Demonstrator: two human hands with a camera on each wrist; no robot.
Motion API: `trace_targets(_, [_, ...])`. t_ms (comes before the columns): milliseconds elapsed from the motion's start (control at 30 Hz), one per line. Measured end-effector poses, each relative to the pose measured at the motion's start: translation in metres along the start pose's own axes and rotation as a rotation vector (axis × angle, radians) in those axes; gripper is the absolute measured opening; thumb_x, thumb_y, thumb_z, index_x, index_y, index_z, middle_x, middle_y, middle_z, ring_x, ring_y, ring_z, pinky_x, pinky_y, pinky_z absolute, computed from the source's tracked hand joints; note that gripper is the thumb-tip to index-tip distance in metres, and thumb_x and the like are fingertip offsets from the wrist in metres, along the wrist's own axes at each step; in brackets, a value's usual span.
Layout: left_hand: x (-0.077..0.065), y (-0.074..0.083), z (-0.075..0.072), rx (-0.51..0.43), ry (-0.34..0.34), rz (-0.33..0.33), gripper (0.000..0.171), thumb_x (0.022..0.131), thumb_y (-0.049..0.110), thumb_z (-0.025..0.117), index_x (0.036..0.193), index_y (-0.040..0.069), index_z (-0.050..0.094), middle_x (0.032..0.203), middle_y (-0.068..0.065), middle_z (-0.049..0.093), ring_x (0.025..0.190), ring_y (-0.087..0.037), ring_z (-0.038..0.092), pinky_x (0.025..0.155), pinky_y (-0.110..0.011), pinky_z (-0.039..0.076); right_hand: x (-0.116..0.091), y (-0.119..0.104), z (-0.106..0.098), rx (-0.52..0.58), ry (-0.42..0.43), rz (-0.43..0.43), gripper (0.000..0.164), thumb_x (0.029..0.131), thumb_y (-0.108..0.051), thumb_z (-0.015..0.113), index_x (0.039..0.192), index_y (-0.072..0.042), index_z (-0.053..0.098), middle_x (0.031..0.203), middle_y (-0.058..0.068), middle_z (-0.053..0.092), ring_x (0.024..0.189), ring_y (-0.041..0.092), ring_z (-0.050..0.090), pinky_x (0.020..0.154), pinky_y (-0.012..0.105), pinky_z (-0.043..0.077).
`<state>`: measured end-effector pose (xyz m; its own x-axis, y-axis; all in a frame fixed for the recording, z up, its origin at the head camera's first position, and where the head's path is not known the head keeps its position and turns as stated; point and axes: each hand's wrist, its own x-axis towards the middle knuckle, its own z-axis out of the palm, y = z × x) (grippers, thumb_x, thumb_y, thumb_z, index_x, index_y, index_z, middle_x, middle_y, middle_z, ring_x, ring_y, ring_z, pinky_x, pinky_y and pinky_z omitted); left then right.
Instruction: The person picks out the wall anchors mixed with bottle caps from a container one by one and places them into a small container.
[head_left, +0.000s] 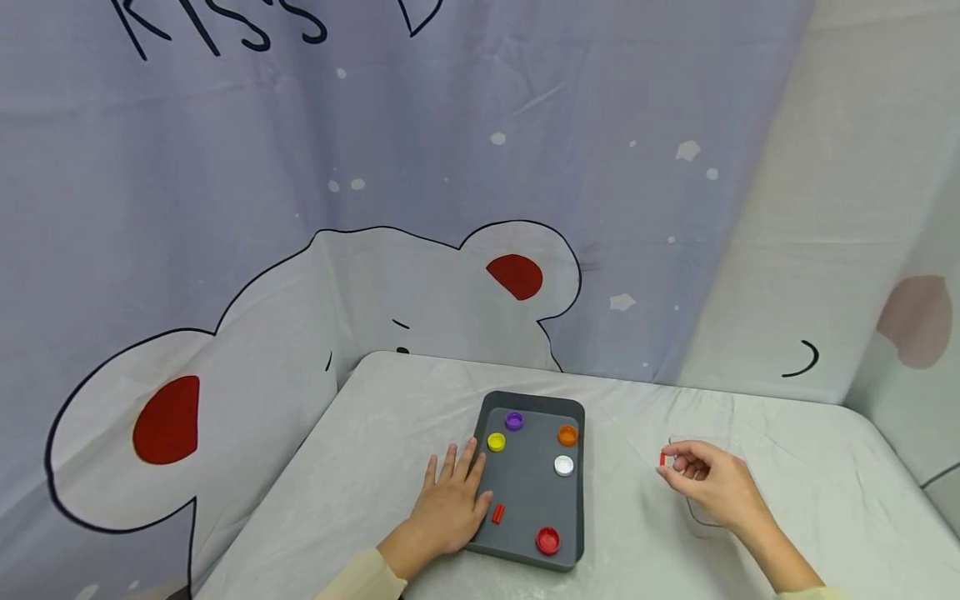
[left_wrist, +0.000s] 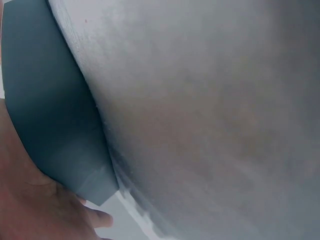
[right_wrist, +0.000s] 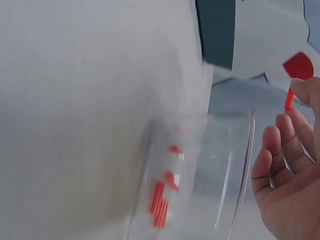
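A dark grey tray (head_left: 525,500) lies on the white-covered surface. My left hand (head_left: 447,507) rests with spread fingers along its left edge; in the left wrist view the tray's side wall (left_wrist: 55,100) shows beside that hand. Inside the tray, near my left thumb, lie short red sticks (head_left: 498,513) side by side. To the right of the tray, my right hand (head_left: 712,482) pinches one small red stick (right_wrist: 289,99) between thumb and fingertip, held raised. Near this hand, a clear plastic container (right_wrist: 220,175) with several red pieces (right_wrist: 159,205) shows blurred in the right wrist view.
In the tray stand small round cups: purple (head_left: 513,421), yellow (head_left: 497,442), orange (head_left: 567,436), white (head_left: 563,466) and red (head_left: 548,541). A printed cloth (head_left: 420,150) hangs behind the white surface (head_left: 405,400).
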<state>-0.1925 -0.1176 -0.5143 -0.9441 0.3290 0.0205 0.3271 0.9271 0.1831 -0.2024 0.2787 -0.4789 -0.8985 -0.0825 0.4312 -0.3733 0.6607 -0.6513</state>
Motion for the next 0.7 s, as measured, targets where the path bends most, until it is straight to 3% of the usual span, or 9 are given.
trace_targets(367, [0.0, -0.001, 0.001, -0.002, -0.003, -0.001, 0.062, 0.107, 0.045, 0.041, 0.158, 0.009, 0.035, 0.17, -0.01, 0.016, 0.153, -0.043, 0.017, 0.119, -0.065, 0.011, 0.009, 0.026, -0.036, -0.061, -0.119, 0.071, 0.022, 0.085, -0.026, 0.083, 0.102, -0.015, 0.074, 0.08, -0.009, 0.063, 0.067, 0.004, 0.056, 0.058, 0.021, 0.046])
trace_targets(700, [0.002, -0.003, 0.002, -0.005, -0.003, -0.006, 0.063, 0.108, 0.047, 0.038, 0.159, 0.01, 0.034, 0.17, -0.009, 0.015, 0.154, -0.042, 0.015, 0.12, -0.065, 0.01, 0.018, 0.042, -0.045, -0.074, -0.168, 0.075, 0.026, 0.085, -0.022, 0.083, 0.106, -0.009, 0.075, 0.08, -0.009, 0.064, 0.069, 0.001, 0.057, 0.061, 0.022, 0.047])
